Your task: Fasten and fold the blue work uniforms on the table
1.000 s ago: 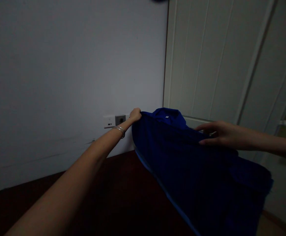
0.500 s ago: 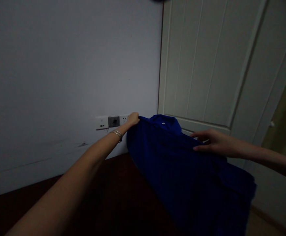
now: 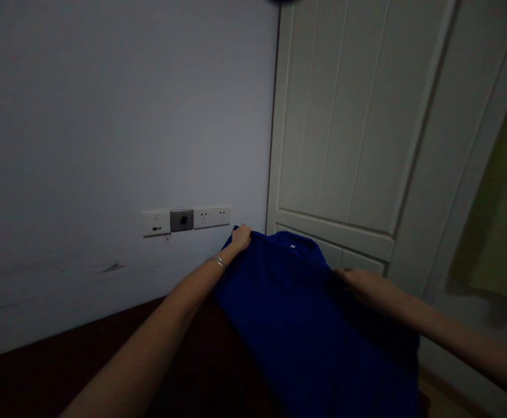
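Note:
A blue shirt [image 3: 292, 313] with a collar and a small white label inside the neck is spread over a dark red surface. My left hand [image 3: 241, 237], with silver bangles at its wrist, is closed on the shirt's left shoulder. At the opposite shoulder, my right hand [image 3: 355, 283] is closed on the cloth, its fingertips partly lost in shadow. Between the two hands the collar lies at the far end, and the body of the shirt hangs towards me. The shirt's lower edge runs out of view.
Wall sockets and switches [image 3: 212, 217] sit low on the pale wall [image 3: 126, 116] beyond my left hand. A white panelled door [image 3: 335, 128] stands behind the shirt. On the far right hangs a yellowish-green cloth [image 3: 492, 244]. The dark red surface [image 3: 105, 342] stretches along the wall.
My right hand has gone from loosely parted fingers over the shirt to a grip at its shoulder. The shirt's right side has been drawn straighter. The view has shifted to the right.

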Demonstrator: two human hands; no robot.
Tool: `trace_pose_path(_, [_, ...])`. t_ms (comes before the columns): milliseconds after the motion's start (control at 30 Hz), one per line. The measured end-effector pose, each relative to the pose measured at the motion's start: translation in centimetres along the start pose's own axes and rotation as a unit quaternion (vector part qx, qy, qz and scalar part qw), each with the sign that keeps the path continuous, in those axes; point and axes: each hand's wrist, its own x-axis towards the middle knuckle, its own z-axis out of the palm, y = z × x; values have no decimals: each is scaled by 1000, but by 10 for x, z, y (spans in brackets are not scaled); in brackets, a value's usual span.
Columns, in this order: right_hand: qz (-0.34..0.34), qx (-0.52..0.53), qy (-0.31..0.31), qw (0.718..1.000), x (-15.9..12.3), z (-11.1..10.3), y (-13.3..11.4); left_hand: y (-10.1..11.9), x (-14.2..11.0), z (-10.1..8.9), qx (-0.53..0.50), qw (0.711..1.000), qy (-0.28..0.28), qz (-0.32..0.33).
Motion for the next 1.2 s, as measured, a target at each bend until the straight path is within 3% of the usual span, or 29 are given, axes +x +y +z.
trace_pose_path(267, [30,-53,-72,996,3,72,7,22,-13,93,-104,994,-34,-17])
trace_pose_path(367, [37,-65,-75,994,0,99,3,18,-26,123,-137,989,-62,-15])
trace_pose_path(467, [59,-74,-64,993,-5,126,2,0,-39,138,-151,985,-75,-29])
trace_pose_path(600, [103,-102,-29,989,-8,148,4,-44,-51,133,-145,985,-62,-71])
trace_pose_path(700, [116,-145,35,982,-8,144,-5,-82,-62,115,-132,984,-29,-111])
trace_pose_path(800, [86,-131,74,985,-12,125,-38,-116,-77,96,-119,976,14,-185])
trace_pose_path(867, [18,-70,66,995,-20,112,-73,-135,-87,88,-113,962,20,-248])
trace_pose_path(1000, [-119,28,19,992,-47,99,-144,-158,-109,88,-128,944,-50,-300])
trace_pose_path(1100, [-134,45,-19,990,-61,102,-176,-163,-123,94,-163,934,-119,-294])
trace_pose_path(1200, [-107,51,-73,990,-67,108,-187,-159,-130,102,-214,918,-176,-285])
